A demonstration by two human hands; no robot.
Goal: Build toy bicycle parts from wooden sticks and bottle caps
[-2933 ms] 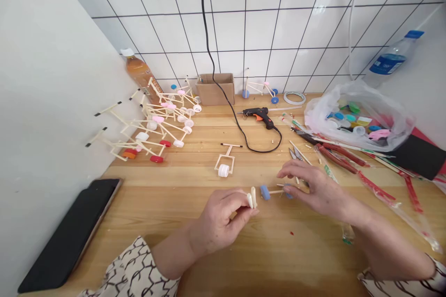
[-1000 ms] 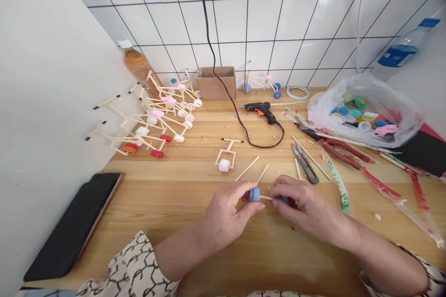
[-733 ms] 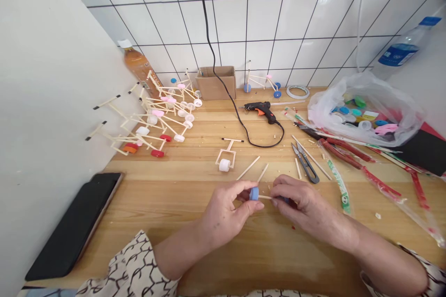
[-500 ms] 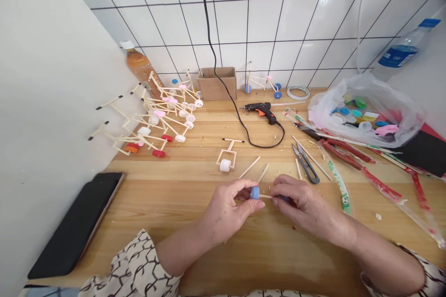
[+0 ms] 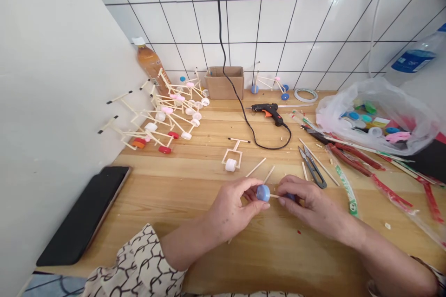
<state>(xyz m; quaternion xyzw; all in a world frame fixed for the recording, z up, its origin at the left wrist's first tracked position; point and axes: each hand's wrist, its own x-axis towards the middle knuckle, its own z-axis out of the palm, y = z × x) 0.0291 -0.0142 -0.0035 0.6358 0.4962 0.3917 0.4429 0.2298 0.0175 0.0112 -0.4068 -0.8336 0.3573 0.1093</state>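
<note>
The left hand (image 5: 228, 211) is clamped on a blue cap (image 5: 263, 193), the right hand (image 5: 315, 204) on the stick (image 5: 274, 196), seemingly to keep both steady.

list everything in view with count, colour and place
glue gun: 1, black and orange, mid-table
cord: 1, black, down tiled wall
box: 1, brown, by wall
tape roll: 1, white, by wall
amber bottle: 1, back left
clear bottle: 1, blue label, right
bag of caps: 1, translucent, right
snips: 1, grey, beyond right hand
wrappers: several, red/green, right
phone-like slab: 1, black, left
stick models: several, pale, left
blue-wheeled model: 1, by wall
stick frame: 1, white wheel, mid-table
loose sticks: several, pale, mid-table and right
table: 1, wooden
blue caps: 2, on a stick, one per hand
left hand: 1
right hand: 1
sleeves: 2, black-patterned cream, bottom
</note>
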